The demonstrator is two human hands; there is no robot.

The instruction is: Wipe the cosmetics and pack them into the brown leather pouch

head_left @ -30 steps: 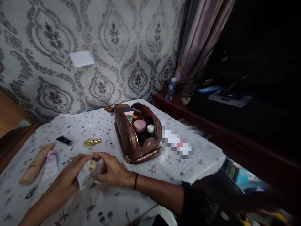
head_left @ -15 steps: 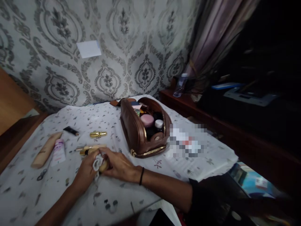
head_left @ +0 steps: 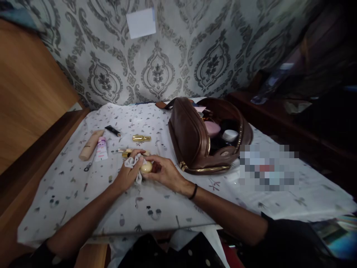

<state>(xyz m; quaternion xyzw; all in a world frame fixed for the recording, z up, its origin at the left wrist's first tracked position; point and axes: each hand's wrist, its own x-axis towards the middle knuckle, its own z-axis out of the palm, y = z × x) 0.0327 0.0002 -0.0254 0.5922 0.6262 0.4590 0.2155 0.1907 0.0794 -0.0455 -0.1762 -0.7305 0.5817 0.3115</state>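
Note:
My left hand [head_left: 126, 175] is closed on a crumpled white cloth [head_left: 134, 162], which touches a small round yellowish object [head_left: 146, 167]. The fingers of my right hand [head_left: 170, 175] pinch that round object from the right. Just beyond my hands, a gold tube [head_left: 141, 138] lies on the patterned cloth cover [head_left: 117, 219], with slim gold items [head_left: 125, 150] partly hidden by my left fingers. Farther left lie a beige tube [head_left: 90, 146], a white and pink tube [head_left: 101, 149] and a black tube [head_left: 112, 130].
An open brown bag [head_left: 185, 137] stands right of my hands, holding a pink round item [head_left: 212, 128] and a white-lidded jar [head_left: 230, 135]. A blurred-out patch lies right of it. A clear bottle [head_left: 272, 83] stands at the back right, and a wooden panel [head_left: 33, 82] rises at left.
The view has shifted, so hands, bag and tubes sit elsewhere in the picture. The round yellowish object shows more plainly between my hands.

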